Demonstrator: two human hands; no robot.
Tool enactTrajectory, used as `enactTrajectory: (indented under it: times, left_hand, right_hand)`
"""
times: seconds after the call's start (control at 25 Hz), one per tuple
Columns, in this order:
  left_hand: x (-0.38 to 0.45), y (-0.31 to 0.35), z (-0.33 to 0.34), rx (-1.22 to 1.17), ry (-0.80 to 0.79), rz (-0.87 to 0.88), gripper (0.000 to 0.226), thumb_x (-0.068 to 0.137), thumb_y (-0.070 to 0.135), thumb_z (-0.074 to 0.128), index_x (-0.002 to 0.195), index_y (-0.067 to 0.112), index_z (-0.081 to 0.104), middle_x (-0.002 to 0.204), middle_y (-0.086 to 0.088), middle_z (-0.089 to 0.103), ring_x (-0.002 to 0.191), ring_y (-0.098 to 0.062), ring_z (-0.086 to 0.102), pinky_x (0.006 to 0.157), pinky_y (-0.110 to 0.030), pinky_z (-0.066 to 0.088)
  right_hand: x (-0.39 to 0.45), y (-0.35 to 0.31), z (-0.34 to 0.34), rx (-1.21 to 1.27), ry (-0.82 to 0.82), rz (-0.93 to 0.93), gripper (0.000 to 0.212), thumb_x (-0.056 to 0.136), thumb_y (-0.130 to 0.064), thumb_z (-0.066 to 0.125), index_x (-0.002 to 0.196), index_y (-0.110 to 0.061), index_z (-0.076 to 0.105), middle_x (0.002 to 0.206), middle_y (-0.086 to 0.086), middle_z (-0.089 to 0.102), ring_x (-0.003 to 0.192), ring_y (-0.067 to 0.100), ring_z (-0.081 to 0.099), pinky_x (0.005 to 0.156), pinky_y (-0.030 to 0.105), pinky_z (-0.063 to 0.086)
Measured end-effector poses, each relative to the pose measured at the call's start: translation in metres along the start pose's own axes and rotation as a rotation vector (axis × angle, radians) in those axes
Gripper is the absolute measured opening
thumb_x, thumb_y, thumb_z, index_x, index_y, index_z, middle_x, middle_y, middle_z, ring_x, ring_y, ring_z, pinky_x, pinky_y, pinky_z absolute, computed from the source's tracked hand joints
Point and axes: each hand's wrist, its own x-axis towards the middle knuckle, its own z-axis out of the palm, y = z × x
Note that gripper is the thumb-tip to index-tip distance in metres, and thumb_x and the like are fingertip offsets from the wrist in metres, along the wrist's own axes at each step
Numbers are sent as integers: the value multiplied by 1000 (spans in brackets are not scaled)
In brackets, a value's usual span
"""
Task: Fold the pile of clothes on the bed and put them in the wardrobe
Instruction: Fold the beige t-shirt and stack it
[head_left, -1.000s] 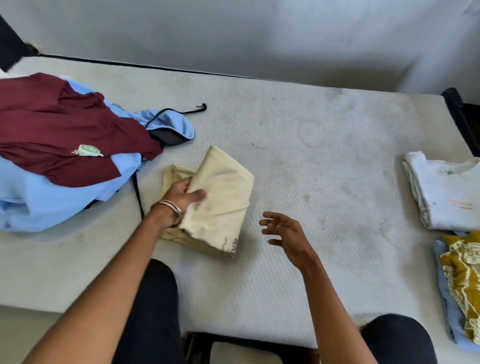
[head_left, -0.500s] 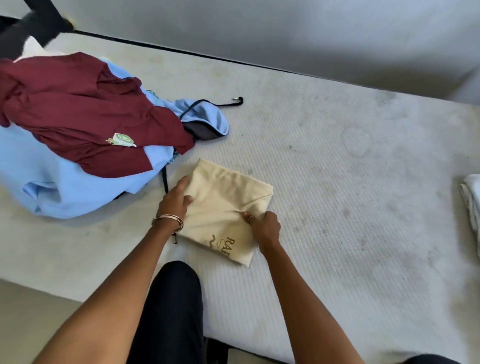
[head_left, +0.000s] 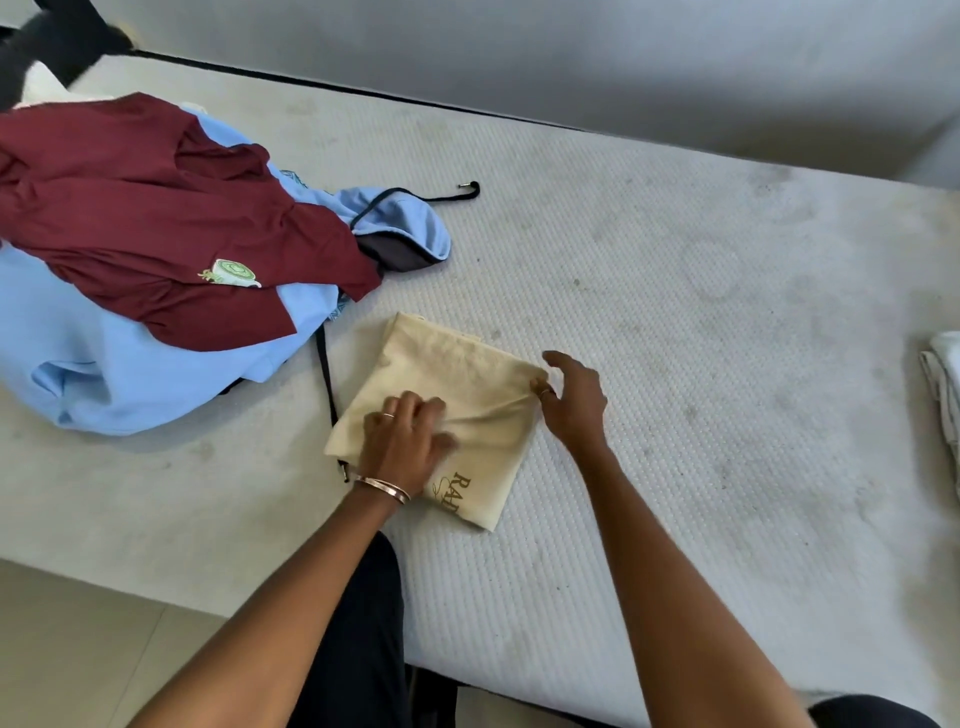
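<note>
A folded cream cloth (head_left: 457, 374) with brown lettering lies on the white mattress (head_left: 675, 291) near its front edge. My left hand (head_left: 402, 441) presses flat on the middle of the cloth, fingers spread. At the cloth's right corner my right hand (head_left: 574, 402) pinches the edge, and creases run from there toward the left hand. To the left sits the unfolded pile: a maroon garment (head_left: 156, 218) draped over a light blue hooded garment (head_left: 104, 374) with a black drawstring (head_left: 452, 196).
A folded white garment (head_left: 943, 384) shows at the right edge of the mattress. A grey wall runs behind the bed. Floor tiles (head_left: 78, 649) lie at the lower left, and my dark-trousered knee is against the bed's front edge.
My left hand slid from the cloth's left edge onto its middle. My right hand came in, touched the cloth's centre, then shifted to the right corner. The view swung left.
</note>
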Motion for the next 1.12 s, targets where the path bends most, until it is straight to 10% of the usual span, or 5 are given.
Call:
enactTrajectory:
  times: [0.16, 0.4, 0.52, 0.68, 1.12]
  left_hand:
    - [-8, 34, 9, 2, -450, -72, 104, 59, 91, 40, 148, 48, 7, 158, -4, 10, 134, -38, 21, 103, -71, 13]
    - [-3, 30, 6, 44, -593, -6, 138, 43, 91, 55, 141, 46, -31, 150, 5, -41, 135, -40, -38, 95, -79, -13]
    - [-1, 6, 9, -205, -513, -23, 129, 57, 87, 50, 151, 30, -17, 160, -1, -20, 145, -30, -20, 110, -68, -4]
    - [-5, -45, 3, -225, -91, -314, 54, 92, 46, 45, 138, 19, 50, 147, -10, 42, 131, -35, 41, 97, -59, 41]
    - [32, -54, -25, -444, -223, -1036, 28, 86, 46, 60, 102, 24, 67, 105, -9, 65, 111, -33, 54, 100, -47, 30]
  right_hand:
    - [33, -13, -10, -258, -168, 1, 13, 93, -13, 58, 98, -22, 66, 97, -7, 66, 104, 14, 51, 92, 45, 24]
    - [35, 0, -18, 31, 238, 263, 18, 97, -6, 50, 112, -6, 58, 109, 13, 64, 99, 25, 60, 78, 37, 47]
    - [0, -6, 5, 240, 1, 331, 64, 87, -51, 67, 130, -8, 46, 112, 13, 62, 97, 27, 62, 82, 38, 52]
    - [-32, -11, 43, 403, -61, 436, 65, 81, -36, 78, 129, -9, 44, 108, 3, 53, 109, 29, 58, 92, 47, 51]
    - [-45, -7, 64, 454, 3, 591, 47, 82, -38, 76, 100, 0, 57, 97, 10, 63, 92, 28, 63, 79, 44, 56]
